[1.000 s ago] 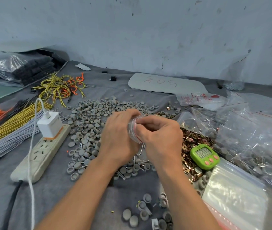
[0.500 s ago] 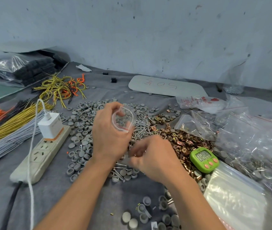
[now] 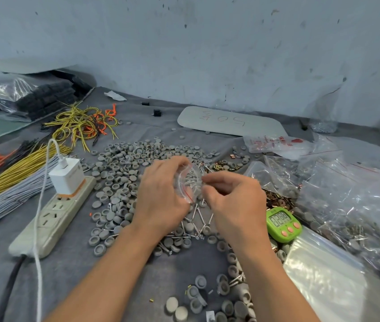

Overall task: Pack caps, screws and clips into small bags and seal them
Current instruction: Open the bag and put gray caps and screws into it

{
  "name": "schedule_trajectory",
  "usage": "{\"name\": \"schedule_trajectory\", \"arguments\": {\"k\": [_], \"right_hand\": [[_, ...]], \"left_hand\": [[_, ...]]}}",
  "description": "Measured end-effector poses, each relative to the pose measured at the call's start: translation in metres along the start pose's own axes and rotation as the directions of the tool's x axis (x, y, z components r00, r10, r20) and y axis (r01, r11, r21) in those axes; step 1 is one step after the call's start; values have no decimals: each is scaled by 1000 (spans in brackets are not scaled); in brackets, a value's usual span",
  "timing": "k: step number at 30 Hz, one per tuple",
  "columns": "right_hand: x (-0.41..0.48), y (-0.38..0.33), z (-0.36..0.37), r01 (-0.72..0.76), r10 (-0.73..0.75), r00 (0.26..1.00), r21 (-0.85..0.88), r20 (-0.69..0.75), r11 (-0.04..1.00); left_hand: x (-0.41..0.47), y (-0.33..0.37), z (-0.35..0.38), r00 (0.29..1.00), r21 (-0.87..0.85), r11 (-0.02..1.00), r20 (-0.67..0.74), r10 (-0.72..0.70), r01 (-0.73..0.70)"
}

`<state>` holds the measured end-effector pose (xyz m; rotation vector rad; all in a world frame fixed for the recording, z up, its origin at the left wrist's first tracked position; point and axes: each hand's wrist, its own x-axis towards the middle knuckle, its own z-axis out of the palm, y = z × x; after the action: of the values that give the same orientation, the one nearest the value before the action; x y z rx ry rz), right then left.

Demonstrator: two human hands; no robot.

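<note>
While the head view looks down on the grey cloth point(image 3: 68, 263), the L hand point(image 3: 161, 194) grips a small clear bag point(image 3: 187, 182), fingers curled round its left side and mouth open to the right. The R hand point(image 3: 235, 201) sits just right of the mouth, fingertips point(image 3: 205, 184) bunched at the rim; can't tell if they pinch anything. The bag hangs above loose screws point(image 3: 198, 214), btwn caps point(image 3: 119, 163) (left) and clips point(image 3: 277, 201) (right). Key relation: the mouth faces the R hand, which is nearer the screws, so the feed prob. runs right-to-left into the bag.
</note>
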<state>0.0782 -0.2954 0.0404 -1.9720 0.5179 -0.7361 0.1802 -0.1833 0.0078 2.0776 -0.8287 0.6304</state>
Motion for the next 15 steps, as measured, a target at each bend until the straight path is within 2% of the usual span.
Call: {"name": "schedule_trajectory", "arguments": {"k": [5,11,15], "right_hand": [[1,-2,9,16,-16,1000,62,-3,998],[0,-2,20,8,-11,996,39,92,999],[1,-4,17,5,2,997,87,-80,996]], "left_hand": [[-3,6,-1,994,-44,995,55,97,-95],[-4,8,-1,995,-76,993,38,96,-92],[-2,3,1,1000,-69,998,-9,-2,1]]}}
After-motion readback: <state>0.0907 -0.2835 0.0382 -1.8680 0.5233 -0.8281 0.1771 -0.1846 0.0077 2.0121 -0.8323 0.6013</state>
